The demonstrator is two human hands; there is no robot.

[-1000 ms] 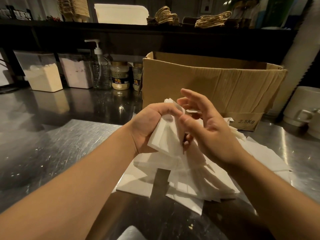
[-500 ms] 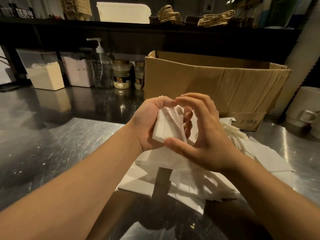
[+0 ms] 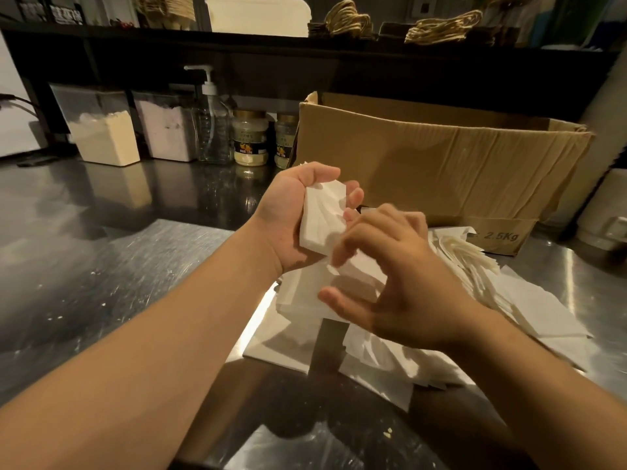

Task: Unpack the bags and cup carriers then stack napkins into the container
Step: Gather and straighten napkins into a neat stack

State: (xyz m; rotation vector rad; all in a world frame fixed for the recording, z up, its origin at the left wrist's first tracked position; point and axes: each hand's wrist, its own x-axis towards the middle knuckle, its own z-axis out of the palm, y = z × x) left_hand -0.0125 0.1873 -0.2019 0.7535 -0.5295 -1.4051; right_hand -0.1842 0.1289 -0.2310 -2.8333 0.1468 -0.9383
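while the left hand [image 3: 288, 218] clasps a napkin wad [image 3: 322, 218], the right hand [image 3: 400, 283] pinches napkins [image 3: 359, 269] before the cardboard box [image 3: 441, 164]

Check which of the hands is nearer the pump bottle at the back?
Left. The left hand, holding a napkin stack, sits just right of and in front of the pump bottle. The right hand is farther right and closer to the camera.

Two bare hands over the steel counter: left hand [image 3: 291, 218], right hand [image 3: 400, 286]. One cardboard box [image 3: 441, 171]. Two clear tubs of powder, cream [image 3: 101, 137] and pinkish [image 3: 166, 134]. One pump bottle [image 3: 212, 120]. Two gold-lidded jars [image 3: 250, 139] [image 3: 284, 140]. One small stack of napkins [image 3: 322, 218] gripped in the left hand; loose napkins [image 3: 529, 300] on the counter too many and overlapped to count.
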